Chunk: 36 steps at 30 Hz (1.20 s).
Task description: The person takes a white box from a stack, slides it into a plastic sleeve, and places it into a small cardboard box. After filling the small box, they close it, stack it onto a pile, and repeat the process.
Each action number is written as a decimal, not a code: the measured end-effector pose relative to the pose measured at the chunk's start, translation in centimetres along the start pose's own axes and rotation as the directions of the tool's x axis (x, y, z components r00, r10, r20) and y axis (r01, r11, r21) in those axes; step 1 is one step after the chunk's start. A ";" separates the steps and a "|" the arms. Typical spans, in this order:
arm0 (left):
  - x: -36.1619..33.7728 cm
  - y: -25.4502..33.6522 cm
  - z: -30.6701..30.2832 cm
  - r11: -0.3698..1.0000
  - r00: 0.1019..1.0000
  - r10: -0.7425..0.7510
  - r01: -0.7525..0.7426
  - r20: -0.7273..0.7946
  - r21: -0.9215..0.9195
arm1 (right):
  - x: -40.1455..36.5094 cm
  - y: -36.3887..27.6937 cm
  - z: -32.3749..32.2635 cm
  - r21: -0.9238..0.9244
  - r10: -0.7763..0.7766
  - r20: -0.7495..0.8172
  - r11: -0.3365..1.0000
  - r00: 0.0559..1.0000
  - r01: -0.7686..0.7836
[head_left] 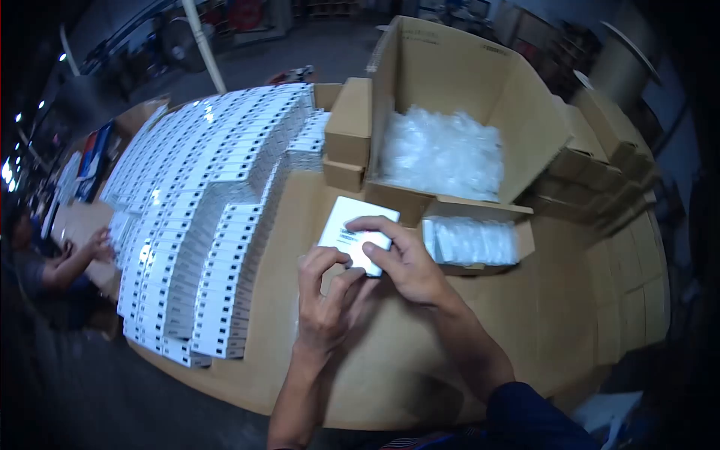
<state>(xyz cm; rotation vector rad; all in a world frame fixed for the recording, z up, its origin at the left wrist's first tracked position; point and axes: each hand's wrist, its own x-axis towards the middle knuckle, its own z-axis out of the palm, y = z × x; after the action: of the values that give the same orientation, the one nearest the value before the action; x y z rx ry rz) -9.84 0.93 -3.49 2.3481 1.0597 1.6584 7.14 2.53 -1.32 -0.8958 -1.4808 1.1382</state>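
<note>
A small white box (360,223) with dark print on its face is held up in front of me, above the cardboard-covered table. My left hand (328,296) grips its lower left edge with bent fingers. From the right, my right hand (405,262) holds the same box, its thumb and index finger lying across the printed face. Just beyond and to the right stands an open small carton (480,268) holding a row of clear plastic-wrapped white packets (472,240). The far side of the white box is hidden.
Stacked white boxes (217,150) fill the left of the table (360,375). A large open carton (442,67) of clear plastic bags (442,150) stands behind. Brown cartons (600,180) are piled at right. Another person's hand (99,241) is beside the stacks at far left.
</note>
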 end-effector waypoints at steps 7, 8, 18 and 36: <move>9.5 0.5 6.8 0.976 0.972 0.049 0.003 0.231 -0.219 | -3.2 -5.6 -11.5 -0.391 0.019 -0.271 0.911 0.962 -0.128; 11.5 -0.1 8.8 0.977 0.959 0.111 -0.057 0.262 -0.205 | -3.0 -5.7 -12.7 -0.525 -0.110 -0.341 0.846 0.934 -0.092; 19.8 -7.5 25.5 0.974 0.762 -0.017 -0.133 0.647 0.181 | 1.6 -6.6 -20.8 -0.868 -0.451 -0.248 0.496 0.858 0.009; 22.7 -4.5 18.5 0.712 0.912 -0.133 0.360 0.388 -0.602 | 8.9 -3.4 -21.9 -0.746 -0.376 -0.346 0.666 0.860 -0.010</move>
<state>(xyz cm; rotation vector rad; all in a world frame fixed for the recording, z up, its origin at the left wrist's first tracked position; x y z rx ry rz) 7.75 23.13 5.17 1.8021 0.5494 1.2124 26.84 14.38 5.12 -1.4024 -1.5530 0.0700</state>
